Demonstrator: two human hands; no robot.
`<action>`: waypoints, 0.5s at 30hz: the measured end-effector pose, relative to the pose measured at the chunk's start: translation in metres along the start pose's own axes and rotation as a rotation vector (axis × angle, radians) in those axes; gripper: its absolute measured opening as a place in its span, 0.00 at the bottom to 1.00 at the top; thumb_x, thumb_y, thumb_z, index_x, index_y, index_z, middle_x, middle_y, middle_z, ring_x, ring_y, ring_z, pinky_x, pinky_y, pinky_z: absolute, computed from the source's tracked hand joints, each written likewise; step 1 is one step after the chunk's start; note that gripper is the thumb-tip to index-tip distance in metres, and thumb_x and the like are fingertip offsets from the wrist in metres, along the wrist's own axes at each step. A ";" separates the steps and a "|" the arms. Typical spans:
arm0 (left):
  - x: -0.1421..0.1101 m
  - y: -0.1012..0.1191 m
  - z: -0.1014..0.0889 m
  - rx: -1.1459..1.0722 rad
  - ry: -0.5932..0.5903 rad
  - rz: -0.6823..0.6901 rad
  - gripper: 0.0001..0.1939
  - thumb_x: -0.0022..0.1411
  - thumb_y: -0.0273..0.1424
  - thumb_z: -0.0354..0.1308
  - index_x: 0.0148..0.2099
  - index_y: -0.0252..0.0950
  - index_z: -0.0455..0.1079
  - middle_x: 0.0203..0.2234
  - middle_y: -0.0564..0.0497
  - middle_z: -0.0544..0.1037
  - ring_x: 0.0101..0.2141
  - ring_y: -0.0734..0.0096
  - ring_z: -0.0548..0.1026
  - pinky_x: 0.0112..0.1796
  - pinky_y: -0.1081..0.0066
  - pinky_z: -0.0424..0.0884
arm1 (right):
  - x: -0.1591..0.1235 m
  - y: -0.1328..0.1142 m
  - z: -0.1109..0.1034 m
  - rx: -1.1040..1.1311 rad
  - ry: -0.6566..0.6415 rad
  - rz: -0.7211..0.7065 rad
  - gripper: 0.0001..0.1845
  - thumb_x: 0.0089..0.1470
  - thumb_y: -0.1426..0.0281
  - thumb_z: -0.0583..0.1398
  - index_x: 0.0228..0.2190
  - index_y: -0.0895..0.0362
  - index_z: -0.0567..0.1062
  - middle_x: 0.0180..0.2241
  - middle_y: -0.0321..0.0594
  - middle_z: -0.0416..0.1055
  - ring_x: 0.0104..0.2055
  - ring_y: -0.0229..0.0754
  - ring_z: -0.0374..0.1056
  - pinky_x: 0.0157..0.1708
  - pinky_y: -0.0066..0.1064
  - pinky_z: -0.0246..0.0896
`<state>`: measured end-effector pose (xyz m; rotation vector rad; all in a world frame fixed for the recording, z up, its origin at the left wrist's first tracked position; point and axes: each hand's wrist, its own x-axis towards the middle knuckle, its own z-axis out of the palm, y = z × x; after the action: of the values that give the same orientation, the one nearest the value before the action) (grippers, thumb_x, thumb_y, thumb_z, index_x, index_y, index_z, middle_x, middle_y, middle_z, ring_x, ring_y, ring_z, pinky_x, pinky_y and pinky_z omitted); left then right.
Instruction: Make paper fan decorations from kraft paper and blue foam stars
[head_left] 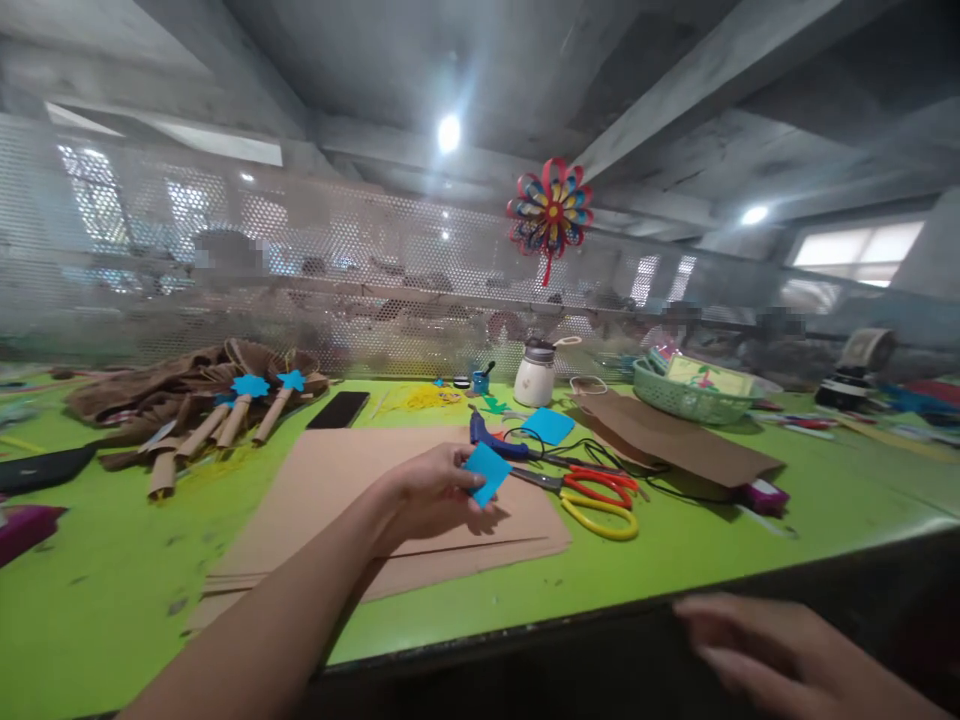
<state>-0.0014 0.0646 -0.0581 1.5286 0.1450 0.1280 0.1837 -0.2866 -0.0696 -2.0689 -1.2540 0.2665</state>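
Note:
My left hand (439, 482) pinches a small square of blue paper (489, 474) above a stack of brown cardboard sheets (352, 480). Just right of the paper lie scissors (600, 515) with one red and one yellow handle loop, blades pointing left. A blue glue gun (499, 440) rests behind the held paper, its black cord (622, 460) trailing right. More blue paper (549, 426) lies flat beyond it. At the lower right, off the table's front edge, my right hand (757, 640) is smeared by motion with its fingers curled; whether it holds anything does not show.
Brown paper flowers with blue pieces (251, 388) lie at the left beside a black phone (337, 410). At the back stand a white jar (534, 378) and a green basket (686, 398). A brown sheet (675, 440) lies right of the scissors. A colourful paper flower (552, 210) hangs above.

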 end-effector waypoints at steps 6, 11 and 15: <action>-0.006 0.009 0.023 0.124 -0.046 -0.006 0.14 0.50 0.31 0.63 0.39 0.30 0.68 0.26 0.47 0.76 0.24 0.69 0.75 0.28 0.71 0.69 | 0.091 -0.080 0.078 0.419 -0.132 -0.106 0.26 0.49 0.61 0.58 0.49 0.58 0.68 0.34 0.43 0.71 0.29 0.40 0.68 0.27 0.31 0.65; -0.001 0.013 0.026 0.091 0.007 0.063 0.21 0.49 0.36 0.63 0.44 0.32 0.65 0.32 0.45 0.76 0.27 0.68 0.75 0.29 0.69 0.70 | 0.143 -0.098 0.112 0.646 -0.085 -0.203 0.17 0.44 0.68 0.61 0.38 0.61 0.73 0.23 0.36 0.70 0.24 0.36 0.65 0.25 0.27 0.62; 0.004 -0.007 0.021 0.179 0.272 0.067 0.20 0.56 0.43 0.53 0.44 0.33 0.60 0.27 0.47 0.74 0.24 0.69 0.73 0.27 0.68 0.68 | 0.205 -0.081 0.093 0.552 0.095 -0.142 0.22 0.43 0.66 0.61 0.41 0.63 0.71 0.18 0.32 0.67 0.19 0.34 0.63 0.21 0.27 0.60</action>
<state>0.0058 0.0446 -0.0648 1.6904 0.3286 0.3856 0.1855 -0.0483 -0.0504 -1.4990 -1.1102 0.3935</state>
